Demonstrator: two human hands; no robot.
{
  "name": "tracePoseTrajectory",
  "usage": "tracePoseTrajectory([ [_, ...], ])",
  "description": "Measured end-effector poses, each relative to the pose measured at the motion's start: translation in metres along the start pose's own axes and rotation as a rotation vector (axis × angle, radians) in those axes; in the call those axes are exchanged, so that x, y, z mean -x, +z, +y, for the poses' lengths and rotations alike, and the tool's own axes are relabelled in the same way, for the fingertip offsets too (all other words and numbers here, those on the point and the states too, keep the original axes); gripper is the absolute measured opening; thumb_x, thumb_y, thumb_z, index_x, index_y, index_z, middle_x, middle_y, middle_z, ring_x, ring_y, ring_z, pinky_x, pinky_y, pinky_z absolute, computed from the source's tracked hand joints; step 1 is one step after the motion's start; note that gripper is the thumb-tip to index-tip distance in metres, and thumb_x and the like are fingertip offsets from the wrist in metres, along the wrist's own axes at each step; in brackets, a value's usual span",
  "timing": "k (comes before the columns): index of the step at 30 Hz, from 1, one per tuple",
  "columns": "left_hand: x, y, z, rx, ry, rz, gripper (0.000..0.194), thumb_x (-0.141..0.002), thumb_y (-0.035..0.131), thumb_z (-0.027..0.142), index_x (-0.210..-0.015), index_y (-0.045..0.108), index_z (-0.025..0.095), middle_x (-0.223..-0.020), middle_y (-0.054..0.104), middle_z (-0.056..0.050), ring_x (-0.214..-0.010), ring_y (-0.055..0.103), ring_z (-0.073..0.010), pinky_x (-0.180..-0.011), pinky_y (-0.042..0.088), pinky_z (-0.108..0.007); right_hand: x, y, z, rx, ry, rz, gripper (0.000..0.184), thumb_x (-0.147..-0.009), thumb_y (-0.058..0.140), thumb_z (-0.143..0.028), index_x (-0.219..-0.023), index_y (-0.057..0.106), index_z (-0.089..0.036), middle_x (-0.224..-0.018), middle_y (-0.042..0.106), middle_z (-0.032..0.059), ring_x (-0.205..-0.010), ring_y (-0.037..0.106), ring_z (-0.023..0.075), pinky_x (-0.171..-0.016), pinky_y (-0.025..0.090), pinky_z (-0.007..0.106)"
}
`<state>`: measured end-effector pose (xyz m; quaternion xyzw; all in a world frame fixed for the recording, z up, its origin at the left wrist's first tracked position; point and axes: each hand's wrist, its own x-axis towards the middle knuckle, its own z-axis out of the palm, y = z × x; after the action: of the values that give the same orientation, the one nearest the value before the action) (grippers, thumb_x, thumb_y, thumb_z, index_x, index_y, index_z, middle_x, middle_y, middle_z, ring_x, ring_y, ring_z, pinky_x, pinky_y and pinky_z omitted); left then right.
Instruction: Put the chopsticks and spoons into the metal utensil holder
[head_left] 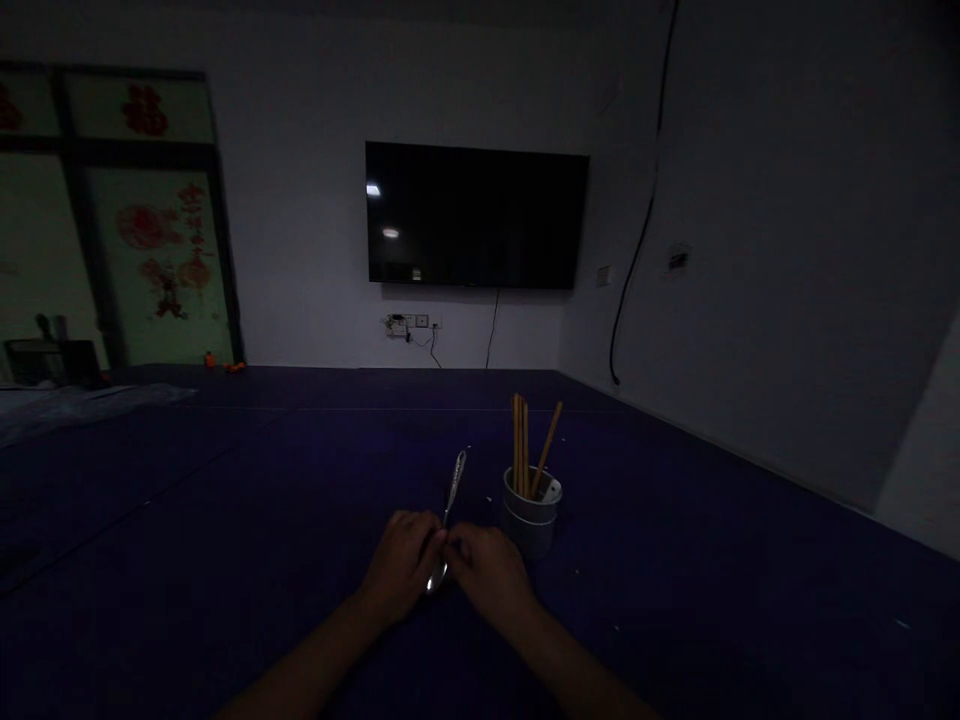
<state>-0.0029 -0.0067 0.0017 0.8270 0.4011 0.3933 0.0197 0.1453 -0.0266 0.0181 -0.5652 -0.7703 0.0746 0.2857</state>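
Observation:
A shiny metal spoon (456, 478) is tilted between my two hands, its handle pointing up and away and its bowl low, close to the dark blue surface (300, 620). My left hand (403, 562) is closed on the spoon from the left, around the neck. From the right, my right hand (491, 572) pinches at the same spot, fingertips meeting those of the left. Fingers hide the spoon's middle. Just beyond my right hand stands a grey cylindrical holder (531, 528) with several wooden chopsticks (520, 447) upright in it, one leaning right.
Small pale specks lie on the blue surface. Clear plastic sheeting (82, 405) and a dark box (56, 360) are at the far left. Small orange items (235, 367) sit near the back wall. A wall-mounted television (477, 216) and a hanging black cable (637, 245) are beyond.

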Motion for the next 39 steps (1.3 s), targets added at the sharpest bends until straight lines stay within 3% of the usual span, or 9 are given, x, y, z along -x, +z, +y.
tracePoseTrajectory([
  [10,-0.0004,-0.0025,0.0027,-0.033,0.034,-0.004,0.038,-0.095,0.026,0.037,-0.077,0.054,0.019,-0.077,0.064,-0.004,-0.074,0.056,-0.0167,-0.075,0.040,-0.034,0.0017,-0.0002,0.0003,-0.008,-0.038,0.048,0.026,-0.089,0.043,-0.027,-0.077,0.065,-0.021,-0.064,0.065,-0.0011,-0.056,0.055,0.0104,-0.053,0.026,0.023],
  [20,-0.0009,0.0004,-0.0021,-0.074,-0.001,-0.026,0.042,-0.095,0.023,0.037,-0.069,0.050,0.020,-0.067,0.059,-0.002,-0.066,0.054,-0.0158,-0.071,0.038,-0.031,0.0020,-0.0028,0.0004,-0.011,-0.036,0.083,0.029,-0.092,0.041,-0.033,-0.079,0.065,-0.021,-0.068,0.067,-0.0003,-0.062,0.059,0.0118,-0.055,0.028,0.023],
  [27,0.0000,0.0033,-0.0052,-0.073,0.001,-0.060,0.038,-0.095,0.025,0.033,-0.070,0.051,0.019,-0.068,0.059,-0.003,-0.067,0.054,-0.0160,-0.070,0.038,-0.030,0.0017,-0.0042,-0.0009,-0.011,-0.018,0.081,0.035,-0.092,0.039,-0.041,-0.082,0.067,-0.021,-0.064,0.065,-0.0002,-0.056,0.055,0.0109,-0.053,0.027,0.023],
  [39,0.0007,0.0040,-0.0045,-0.035,-0.022,-0.083,0.033,-0.093,0.029,0.031,-0.072,0.051,0.019,-0.069,0.060,-0.003,-0.067,0.055,-0.0156,-0.066,0.039,-0.028,0.0017,-0.0031,-0.0008,-0.007,0.003,0.054,0.034,-0.092,0.040,-0.042,-0.090,0.068,-0.023,-0.066,0.066,-0.0001,-0.058,0.058,0.0116,-0.053,0.029,0.023],
])
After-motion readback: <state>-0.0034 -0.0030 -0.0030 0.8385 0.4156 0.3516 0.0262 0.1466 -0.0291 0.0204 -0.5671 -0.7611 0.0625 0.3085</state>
